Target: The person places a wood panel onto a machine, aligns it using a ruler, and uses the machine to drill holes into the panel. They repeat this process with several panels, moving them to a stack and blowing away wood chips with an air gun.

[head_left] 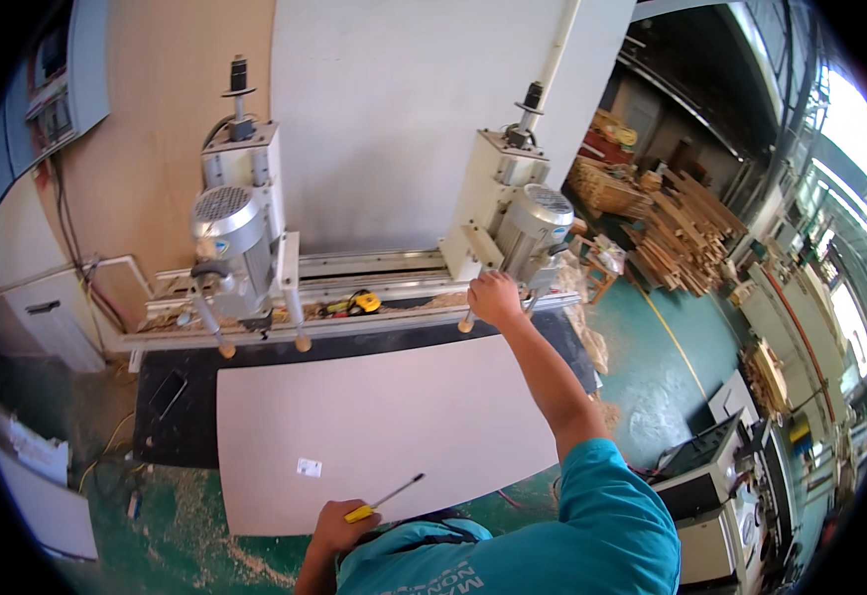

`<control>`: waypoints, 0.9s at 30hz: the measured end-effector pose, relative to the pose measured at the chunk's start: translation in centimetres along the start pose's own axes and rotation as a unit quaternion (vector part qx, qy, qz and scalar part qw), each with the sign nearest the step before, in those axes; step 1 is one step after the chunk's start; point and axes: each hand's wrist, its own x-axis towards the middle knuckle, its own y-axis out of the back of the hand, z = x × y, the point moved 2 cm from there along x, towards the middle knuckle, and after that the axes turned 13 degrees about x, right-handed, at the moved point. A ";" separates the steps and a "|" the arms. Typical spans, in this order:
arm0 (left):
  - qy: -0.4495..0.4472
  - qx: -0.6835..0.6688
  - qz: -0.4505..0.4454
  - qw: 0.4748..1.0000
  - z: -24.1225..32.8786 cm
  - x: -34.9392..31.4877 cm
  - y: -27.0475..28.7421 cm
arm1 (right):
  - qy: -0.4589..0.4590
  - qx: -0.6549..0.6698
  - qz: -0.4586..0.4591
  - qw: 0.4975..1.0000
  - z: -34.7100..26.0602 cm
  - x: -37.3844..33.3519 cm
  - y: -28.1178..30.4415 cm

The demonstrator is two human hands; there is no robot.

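My left hand (339,523) is closed around the yellow handle of a screwdriver (394,492), low at the front edge of a pale board (384,416). The screwdriver's shaft points up and to the right over the board. My right arm stretches forward across the board. At its end my right hand (494,297) is closed, against the lower part of the right drill unit (533,223) with its grey motor. Whatever its fingers grip is hidden behind the hand. A round-tipped rod (465,323) stands just left of it.
The left drill unit (230,243) has two more round-tipped rods over the black bed (181,426). A phone (168,394) lies on the bed. A yellow tape measure (363,302) rests on the sawdust-covered rail. Stacked wood (686,233) stands far right; a control cabinet (711,486) is near right.
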 end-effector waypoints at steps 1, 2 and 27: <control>0.017 -0.026 0.024 0.999 -2.0 0.4 -0.5 | 0.027 -0.004 0.053 0.998 0.3 1.3 2.6; 0.034 -0.052 0.045 0.997 -3.9 1.0 -1.1 | 0.054 -0.009 0.105 0.993 1.3 2.4 4.8; 0.211 -0.095 -0.020 0.973 8.2 16.7 -11.1 | -0.530 0.184 0.134 0.817 20.0 -27.5 -17.1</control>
